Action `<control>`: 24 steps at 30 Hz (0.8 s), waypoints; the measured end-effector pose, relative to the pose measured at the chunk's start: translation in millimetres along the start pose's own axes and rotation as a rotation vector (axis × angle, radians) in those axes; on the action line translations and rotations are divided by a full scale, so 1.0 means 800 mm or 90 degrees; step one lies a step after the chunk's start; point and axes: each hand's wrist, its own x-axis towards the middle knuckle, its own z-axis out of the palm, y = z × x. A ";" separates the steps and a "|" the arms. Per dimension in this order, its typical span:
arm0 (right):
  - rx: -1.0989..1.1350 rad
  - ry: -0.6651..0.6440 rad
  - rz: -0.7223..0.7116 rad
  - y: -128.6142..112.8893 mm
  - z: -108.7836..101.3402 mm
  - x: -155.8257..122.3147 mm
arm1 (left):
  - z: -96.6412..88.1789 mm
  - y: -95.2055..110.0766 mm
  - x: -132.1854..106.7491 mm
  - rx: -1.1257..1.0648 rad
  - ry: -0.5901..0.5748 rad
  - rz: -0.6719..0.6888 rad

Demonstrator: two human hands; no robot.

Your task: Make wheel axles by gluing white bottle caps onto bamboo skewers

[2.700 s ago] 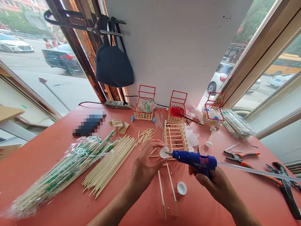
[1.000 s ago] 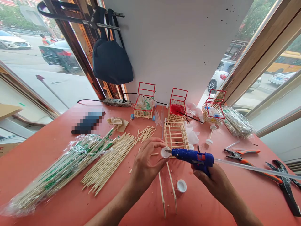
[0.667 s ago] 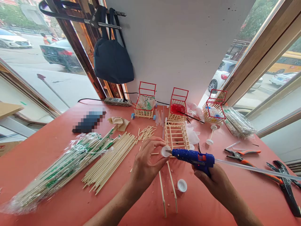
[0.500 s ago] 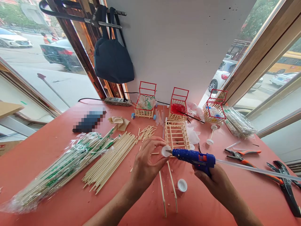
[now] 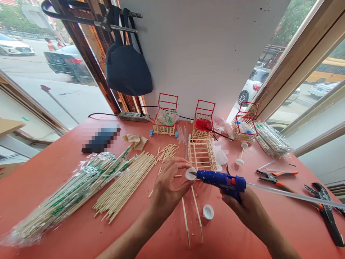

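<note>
Between the thumb and fingers of my left hand is a small white bottle cap, its hollow side turned partly toward me. My right hand grips a blue hot glue gun with a long clear glue stick running out of its back. The metal nozzle reaches into the cap; whether it touches the inside I cannot tell. Below my hands a second white cap lies on the table, beside two thin wooden sticks. Just beyond the cap stands a bare wooden-stick frame.
Three small stick carts with red trim, one a cart with blue wheels, stand at the back. Loose skewers and a plastic bag of skewers lie left. Pliers and black cutters lie right. A power strip sits by the wall.
The view has shifted very slightly. Both hands, the cap and the glue gun keep nearly the same positions, with the nozzle still at the cap.
</note>
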 end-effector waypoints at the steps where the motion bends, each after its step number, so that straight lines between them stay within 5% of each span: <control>1: -0.010 -0.001 0.002 0.001 0.000 0.000 | 0.000 0.000 0.000 0.000 -0.001 0.001; 24: -0.054 -0.035 0.028 0.016 -0.003 -0.007 | 0.001 -0.002 0.000 0.001 -0.003 -0.007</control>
